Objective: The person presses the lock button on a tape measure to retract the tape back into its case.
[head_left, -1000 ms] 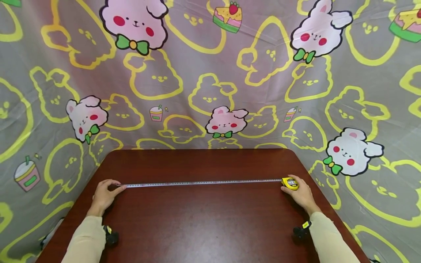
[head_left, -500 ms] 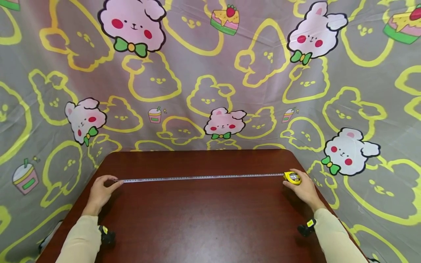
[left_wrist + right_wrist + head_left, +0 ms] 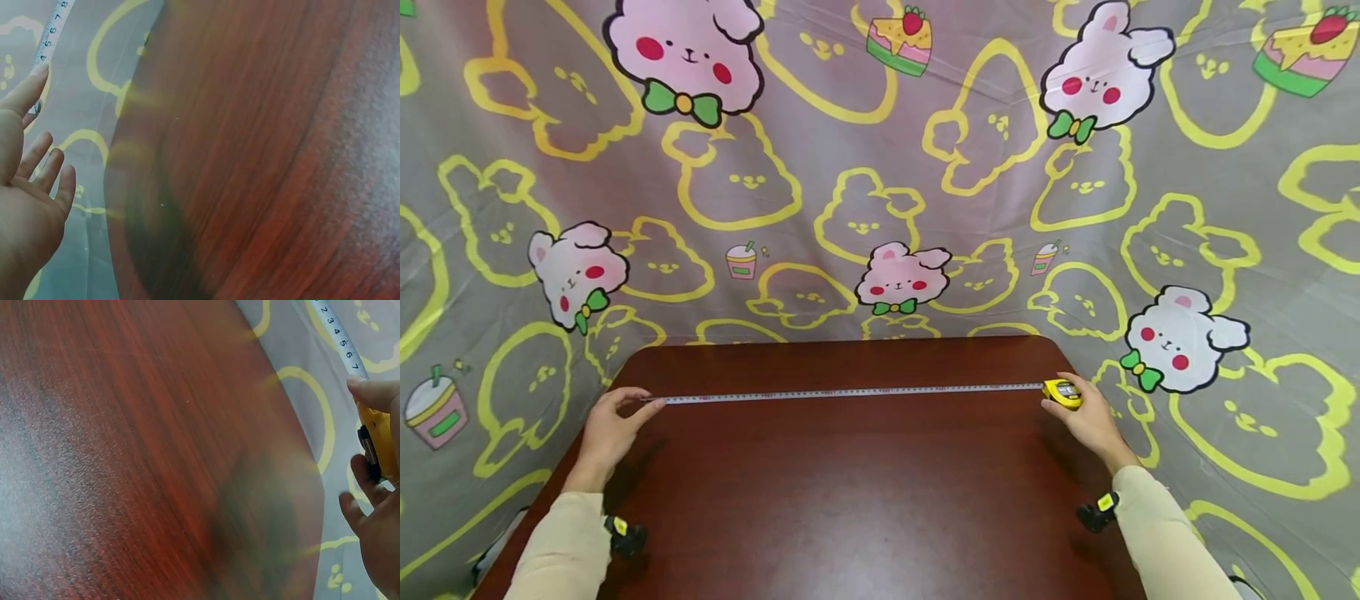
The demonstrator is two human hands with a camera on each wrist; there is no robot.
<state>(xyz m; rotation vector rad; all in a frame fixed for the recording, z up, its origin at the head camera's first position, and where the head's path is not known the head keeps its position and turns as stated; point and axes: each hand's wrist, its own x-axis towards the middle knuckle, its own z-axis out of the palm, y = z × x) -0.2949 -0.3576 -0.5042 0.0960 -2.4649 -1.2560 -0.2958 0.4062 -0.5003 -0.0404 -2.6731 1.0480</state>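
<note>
A yellow tape measure is in my right hand, gripped between thumb and fingers at the table's right side. Its white blade runs drawn out and nearly straight across to my left hand, which pinches the end between thumb and forefinger. In the left wrist view the thumb lies on the blade near its low numbers, and the other fingers are spread loosely below. The right wrist view shows the yellow case with a black clip, the thumb at the mouth where the blade comes out.
Beneath the tape is a glossy red-brown table with rounded far corners. A grey curtain printed with rabbits and yellow outlines hangs round the back and both sides. Each wrist wears a small black camera, such as the left one.
Both hands and the stretched tape have shifted up in the head view, farther from the person. The left hand has also moved left, and the drawn-out blade spans a little more of the view.
</note>
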